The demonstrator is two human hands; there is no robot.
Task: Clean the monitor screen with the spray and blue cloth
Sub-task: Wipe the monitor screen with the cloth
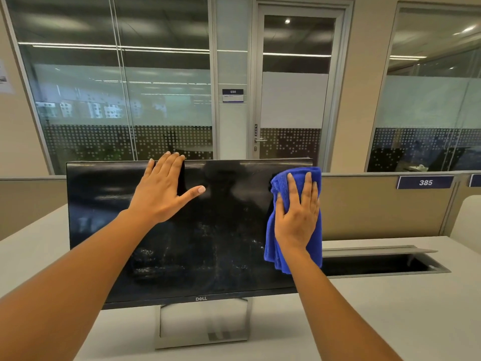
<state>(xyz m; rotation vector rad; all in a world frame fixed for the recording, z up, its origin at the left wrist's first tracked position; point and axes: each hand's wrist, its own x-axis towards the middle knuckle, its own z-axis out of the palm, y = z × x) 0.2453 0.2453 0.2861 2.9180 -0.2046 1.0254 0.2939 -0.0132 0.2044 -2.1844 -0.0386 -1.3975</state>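
Pale grey laminate surface nearest me, carrying the brushed-metal rectangular stand of the wide black flat-panel monitor, which stands upright and square to my view. Both my forearms reach in from the bottom corners toward the glass.

Screen is dark, off. Streaks and speckled residue show across the lower middle; I judge this is spray not yet wiped, so the job looks partway done, right side being worked now. No spray bottle in view.

My right hand: grip flat, fingers spread, palm pressing the folded blue microfibre cloth against the screen's right edge, upper half. Cloth is bunched in layers and hangs below the palm. A flat palm rather than a pinch makes sense here: even pressure, more cloth in contact.

My left hand: grip empty, fingers together and hooked over the monitor's top edge left of centre, thumb splayed out across the glass. I read this as a brace, so the panel does not tilt or rock on its stand under the wiping push. Thumb on the glass may leave a mark.

Beyond: a beige partition, an open cable tray to the right, then glass office walls and a door.
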